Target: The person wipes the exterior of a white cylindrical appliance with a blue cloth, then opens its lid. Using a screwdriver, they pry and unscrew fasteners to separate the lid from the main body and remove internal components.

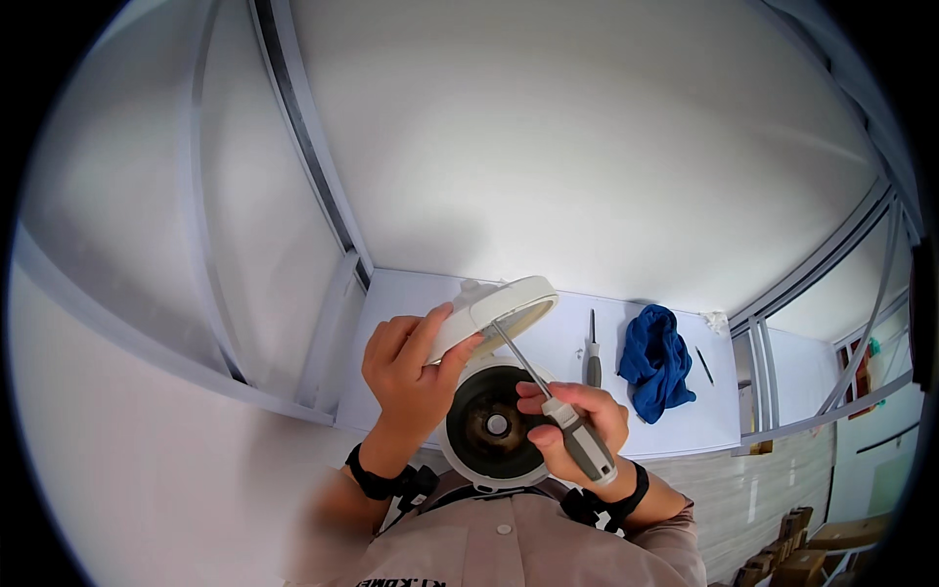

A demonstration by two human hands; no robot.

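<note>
My left hand [415, 372] grips the rim of a round white lid [518, 295], tilted up above an appliance body. Fingers lie over its outer side, with the thumb at its edge. In my right hand [585, 423] is a screwdriver [575, 430] with a grey and white handle. Its shaft slants up to the left, and its tip is at the lid's near edge; whether it sits in a screw I cannot tell. Below both hands stands the white round body [452, 452], resembling a rice cooker. Its dark, stained inside has a round metal piece [497, 425] at the centre.
A second screwdriver [594, 364] lies on the white table [391, 293], with small bits beside it. Farther right are a crumpled blue cloth [657, 362], a thin dark stick [704, 366] and crumpled white material [717, 321]. White panels and metal frames enclose the table; cardboard boxes [802, 565] stand at lower right.
</note>
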